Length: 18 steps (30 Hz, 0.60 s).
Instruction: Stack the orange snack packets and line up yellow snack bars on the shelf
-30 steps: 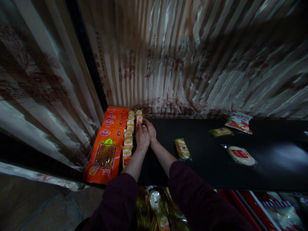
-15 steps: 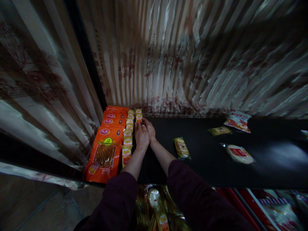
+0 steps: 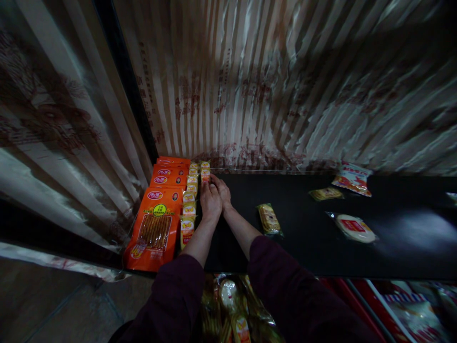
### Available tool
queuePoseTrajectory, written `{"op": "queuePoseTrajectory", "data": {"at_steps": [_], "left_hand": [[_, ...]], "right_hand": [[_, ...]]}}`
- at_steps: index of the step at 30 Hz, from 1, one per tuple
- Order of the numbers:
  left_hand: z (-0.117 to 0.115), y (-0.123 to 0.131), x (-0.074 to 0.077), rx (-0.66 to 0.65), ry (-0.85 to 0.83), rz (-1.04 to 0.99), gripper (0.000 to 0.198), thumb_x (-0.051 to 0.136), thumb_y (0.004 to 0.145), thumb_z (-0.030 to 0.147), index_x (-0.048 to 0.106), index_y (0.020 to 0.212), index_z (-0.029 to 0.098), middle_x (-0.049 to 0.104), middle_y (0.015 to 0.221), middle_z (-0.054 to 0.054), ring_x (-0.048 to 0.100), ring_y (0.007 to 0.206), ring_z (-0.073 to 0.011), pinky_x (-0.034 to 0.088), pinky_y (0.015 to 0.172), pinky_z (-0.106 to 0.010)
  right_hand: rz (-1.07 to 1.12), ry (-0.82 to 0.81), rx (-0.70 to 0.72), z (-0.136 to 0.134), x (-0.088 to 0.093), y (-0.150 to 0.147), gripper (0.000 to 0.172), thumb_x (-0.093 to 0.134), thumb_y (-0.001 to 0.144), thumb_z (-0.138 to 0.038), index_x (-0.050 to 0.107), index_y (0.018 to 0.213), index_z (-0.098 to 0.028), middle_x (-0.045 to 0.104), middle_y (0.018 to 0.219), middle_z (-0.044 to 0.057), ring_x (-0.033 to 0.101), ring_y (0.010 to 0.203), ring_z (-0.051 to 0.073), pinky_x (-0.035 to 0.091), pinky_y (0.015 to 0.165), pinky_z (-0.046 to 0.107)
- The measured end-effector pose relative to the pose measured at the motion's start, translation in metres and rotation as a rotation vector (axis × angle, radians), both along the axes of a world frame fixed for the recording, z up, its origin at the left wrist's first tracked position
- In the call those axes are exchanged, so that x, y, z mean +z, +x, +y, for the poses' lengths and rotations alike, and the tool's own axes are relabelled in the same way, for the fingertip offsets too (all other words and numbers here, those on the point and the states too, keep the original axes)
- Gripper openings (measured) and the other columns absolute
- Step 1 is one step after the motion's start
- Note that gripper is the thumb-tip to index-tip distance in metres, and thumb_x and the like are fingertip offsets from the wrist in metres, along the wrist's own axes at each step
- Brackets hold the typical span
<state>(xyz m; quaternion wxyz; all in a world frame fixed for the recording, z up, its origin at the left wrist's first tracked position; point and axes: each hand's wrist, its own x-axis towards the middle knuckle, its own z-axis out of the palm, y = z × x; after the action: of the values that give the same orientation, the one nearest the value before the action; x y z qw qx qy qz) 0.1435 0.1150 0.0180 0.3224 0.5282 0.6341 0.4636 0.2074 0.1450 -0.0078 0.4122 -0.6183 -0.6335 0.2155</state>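
On the black shelf (image 3: 300,224), my left hand (image 3: 210,202) and my right hand (image 3: 223,193) are pressed close together at the near end of a short second row. Their fingers curl around a small yellow-and-white snack packet (image 3: 205,177); most fingertips are hidden behind the knuckles. Just left of my left hand runs a longer row of matching snack packets (image 3: 189,209), lined up front to back. Farther left lie overlapping orange snack bags (image 3: 157,228) with a clear window showing brown sticks.
Right of my hands lie a loose yellow biscuit packet (image 3: 269,220), another flat packet (image 3: 326,194), a round wrapped cake (image 3: 355,228) and a red-and-white bag (image 3: 353,178). A striped, printed sheet (image 3: 250,95) hangs behind. Below the shelf edge are more wrapped snacks (image 3: 228,295).
Almost nothing differs. Both hands stay at the same packet in the second row; the view has shifted very slightly.
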Motion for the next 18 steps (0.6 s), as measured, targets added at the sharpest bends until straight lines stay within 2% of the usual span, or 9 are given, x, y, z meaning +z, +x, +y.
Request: {"op": "queuePoseTrajectory", "data": {"at_steps": [4,8,18], "left_hand": [[-0.004,-0.001,0.004,-0.015,0.002,0.030,0.048,0.030,0.090,0.022,0.052,0.127,0.001,0.045,0.140,-0.019,0.035,0.136,-0.0193,0.019,0.115,-0.029],[-0.006,-0.001,0.001,-0.006,0.024,0.054,0.050,0.029,0.090,0.022,0.051,0.126,-0.003,0.044,0.140,-0.022,0.033,0.137,-0.0211,0.020,0.115,-0.030],[-0.011,0.002,-0.005,-0.002,0.130,0.037,0.045,0.031,0.088,0.023,0.056,0.122,0.005,0.048,0.139,-0.017,0.033,0.137,-0.0224,0.021,0.116,-0.036]], "right_hand": [[-0.013,-0.010,-0.006,0.000,-0.001,-0.001,0.048,0.048,0.079,-0.018,0.054,0.127,-0.022,0.063,0.106,0.007,0.058,0.098,0.020,0.046,0.091,0.033],[0.009,-0.021,-0.021,0.004,-0.003,-0.001,0.051,0.051,0.076,-0.016,0.052,0.127,-0.023,0.062,0.109,0.005,0.057,0.101,0.019,0.045,0.093,0.033],[-0.001,0.022,-0.051,-0.002,-0.005,0.001,0.045,0.050,0.076,-0.013,0.055,0.120,-0.017,0.063,0.109,0.009,0.057,0.102,0.020,0.045,0.095,0.034]]}}
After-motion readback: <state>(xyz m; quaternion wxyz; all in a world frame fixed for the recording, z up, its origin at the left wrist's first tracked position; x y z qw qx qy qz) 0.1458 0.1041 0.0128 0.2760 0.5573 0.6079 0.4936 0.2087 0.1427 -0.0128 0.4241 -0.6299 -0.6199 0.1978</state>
